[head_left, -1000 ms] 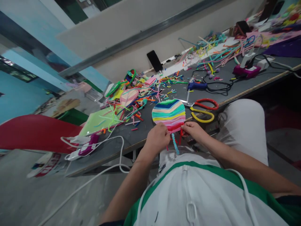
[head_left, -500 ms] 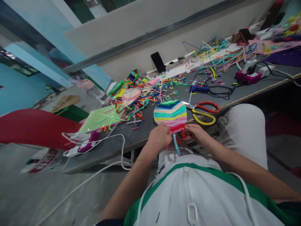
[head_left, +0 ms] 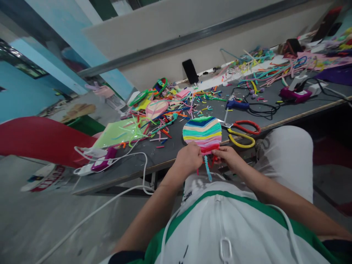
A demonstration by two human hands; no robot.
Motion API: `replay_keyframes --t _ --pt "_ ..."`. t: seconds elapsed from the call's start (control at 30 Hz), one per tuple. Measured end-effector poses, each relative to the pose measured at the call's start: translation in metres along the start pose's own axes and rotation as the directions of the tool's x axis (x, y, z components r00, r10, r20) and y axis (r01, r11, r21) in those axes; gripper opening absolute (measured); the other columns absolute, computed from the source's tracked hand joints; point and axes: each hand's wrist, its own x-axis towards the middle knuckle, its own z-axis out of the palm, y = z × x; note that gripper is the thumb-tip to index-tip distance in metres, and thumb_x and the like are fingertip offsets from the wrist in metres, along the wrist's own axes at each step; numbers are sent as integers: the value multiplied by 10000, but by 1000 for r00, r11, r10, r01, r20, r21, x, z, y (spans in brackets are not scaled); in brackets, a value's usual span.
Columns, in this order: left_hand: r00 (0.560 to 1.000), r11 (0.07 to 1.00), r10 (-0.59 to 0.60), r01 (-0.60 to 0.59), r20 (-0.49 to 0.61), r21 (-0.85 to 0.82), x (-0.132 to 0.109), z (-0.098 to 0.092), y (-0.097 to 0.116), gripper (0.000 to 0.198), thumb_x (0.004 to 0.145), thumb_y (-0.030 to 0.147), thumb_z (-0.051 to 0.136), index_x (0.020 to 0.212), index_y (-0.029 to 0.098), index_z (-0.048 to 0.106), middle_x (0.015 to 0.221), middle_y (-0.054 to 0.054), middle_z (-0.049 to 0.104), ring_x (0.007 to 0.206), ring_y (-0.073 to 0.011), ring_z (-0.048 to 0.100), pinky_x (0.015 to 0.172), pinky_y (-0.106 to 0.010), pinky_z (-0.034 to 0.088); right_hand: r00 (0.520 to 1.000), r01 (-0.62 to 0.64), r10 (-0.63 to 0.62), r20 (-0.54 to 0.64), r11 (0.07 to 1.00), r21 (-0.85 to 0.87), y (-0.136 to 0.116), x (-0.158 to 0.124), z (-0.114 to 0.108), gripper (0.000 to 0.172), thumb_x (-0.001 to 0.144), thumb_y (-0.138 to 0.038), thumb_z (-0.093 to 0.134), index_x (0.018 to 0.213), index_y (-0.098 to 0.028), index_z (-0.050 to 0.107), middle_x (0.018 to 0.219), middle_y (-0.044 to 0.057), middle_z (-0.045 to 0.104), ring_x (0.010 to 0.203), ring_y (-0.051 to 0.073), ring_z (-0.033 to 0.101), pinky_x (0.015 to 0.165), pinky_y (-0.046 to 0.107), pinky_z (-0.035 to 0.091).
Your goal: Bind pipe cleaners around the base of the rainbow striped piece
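Observation:
A round disc of striped pipe cleaners (head_left: 202, 130), in green, blue, cream, teal, yellow, pink and red rows, is held at the table's near edge. My left hand (head_left: 189, 158) is closed on its lower left rim. At the lower right, my right hand (head_left: 226, 156) pinches the disc by the red rows. A twisted light-blue pipe cleaner (head_left: 207, 168) hangs below the disc between my hands, with red ends beside it. Scissors (head_left: 242, 132) with one red and one yellow handle lie just right of the disc.
A blue glue gun (head_left: 237, 104) with a black cord lies behind the scissors. Cut pipe cleaners (head_left: 165, 123) litter the grey table (head_left: 162, 156). A phone (head_left: 190, 71) leans on the wall. Purple power strips (head_left: 295, 94) sit at the right and left, with white cables hanging at the left.
The view has shifted slightly, so everything sits a little to the right. My right hand has moved inward along the disc's red lower edge; my left hand keeps its hold.

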Motion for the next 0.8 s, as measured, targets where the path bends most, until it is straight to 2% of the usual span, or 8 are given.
replay_keyframes --t 0.13,0.27,0.37,0.53,0.63,0.67,0.73,0.8 --pt "1000 1000 12 -12 -1 10 0 0 -1 169 781 220 466 718 150 607 845 -83 600 784 -177 585 672 -252 418 996 -79 78 -38 996 -29 -3 1 4 249 603 -345 733 722 -139 658 616 21 618 507 97 532 524 244 478" --pt "1000 1000 15 -15 7 3 -1 -2 -1 180 789 222 464 726 148 615 850 -89 603 799 -179 582 693 -253 421 992 -126 126 -8 991 -52 -3 3 9 245 600 -357 736 713 -154 661 617 20 632 532 111 565 514 228 457" --pt "1000 1000 -5 6 18 -18 -1 -3 0 181 792 230 471 738 149 624 868 -91 606 810 -180 585 705 -256 426 993 -113 113 15 993 -33 1 5 12 250 595 -359 742 699 -149 656 585 13 622 510 112 562 490 222 437" --pt "1000 993 -8 9 10 -121 1 0 -4 160 777 217 508 700 151 632 834 -78 611 807 -170 580 727 -253 432 998 -50 51 -43 999 12 5 6 17 206 586 -299 733 615 -130 618 504 8 586 415 78 489 388 189 316" --pt "987 948 6 -57 -160 -313 -7 -15 -11 150 781 215 531 698 148 637 798 -63 614 802 -159 569 739 -251 435 997 -41 41 -69 999 -6 3 4 21 196 603 -294 708 589 -131 602 482 0 570 385 64 443 380 197 288" --pt "963 914 -26 -86 -270 -396 -13 -26 -12 142 788 216 533 728 148 642 802 -60 616 809 -156 567 746 -251 436 996 -45 44 -76 999 -11 2 3 22 194 603 -293 705 588 -132 598 480 -3 567 380 62 431 380 199 283" --pt "872 822 -144 -158 -468 -547 -33 -56 -8 138 813 227 525 835 159 644 841 -53 619 807 -148 566 751 -255 444 995 -50 49 -88 999 -9 2 2 24 187 603 -290 705 602 -135 598 485 -10 564 389 65 436 387 203 287" --pt "807 708 -161 -306 -568 -636 -60 -87 3 123 805 212 553 878 199 650 882 -45 622 840 -154 573 750 -255 453 995 -44 44 -95 999 2 3 0 25 182 609 -290 703 615 -139 600 495 -13 565 413 76 462 406 210 311"
